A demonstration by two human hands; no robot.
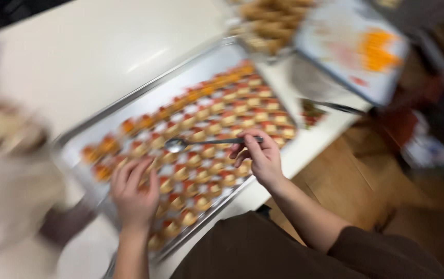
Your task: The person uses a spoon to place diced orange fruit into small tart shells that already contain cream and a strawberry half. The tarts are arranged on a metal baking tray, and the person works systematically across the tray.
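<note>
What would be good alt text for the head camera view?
Blurred view down onto a metal tray filled with rows of small orange-topped pastry bites. The right hand holds a spoon over them; the left hand rests on the bites.

A long tray (129,106) lies slantwise on the tabletop (77,51), its near end at the front edge. Rows of small pastry pieces (216,129) fill it. The left hand (134,194) rests on the pieces at the tray's near end; the right hand (260,155), by the tray's right rim, holds a spoon (201,142) out over the rows. Beyond the tray's far end stands a container of more pastries (271,23), with a flat board (353,46) to its right at the tabletop's right edge.
</note>
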